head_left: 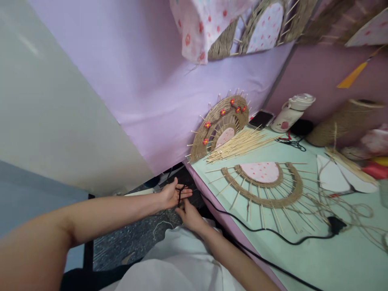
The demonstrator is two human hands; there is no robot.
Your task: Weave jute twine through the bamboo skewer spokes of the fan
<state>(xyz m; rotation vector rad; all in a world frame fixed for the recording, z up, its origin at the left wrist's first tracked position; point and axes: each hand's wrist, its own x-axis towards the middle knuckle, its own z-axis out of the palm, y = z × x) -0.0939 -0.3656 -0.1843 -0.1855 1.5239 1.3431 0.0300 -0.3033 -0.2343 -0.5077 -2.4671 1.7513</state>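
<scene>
Low beside the table edge, my left hand (171,195) is held palm up with its fingers stretched out. A thin black cord (180,195) lies across those fingers, perhaps looped round them. Just below, my right hand (191,215) has its fingers closed at the cord's lower end. Its fingertips are partly hidden. On the table, to the right of both hands, lies a half-round piece of bamboo sticks woven with jute twine (260,200), with a dotted fabric centre (261,171).
A finished-looking woven fan with red flowers (200,139) leans on the wall behind a bundle of sticks (239,145). A phone (261,120), a white bottle (291,113) and a twine cone (339,123) stand behind. A black cable (257,229) crosses the table edge.
</scene>
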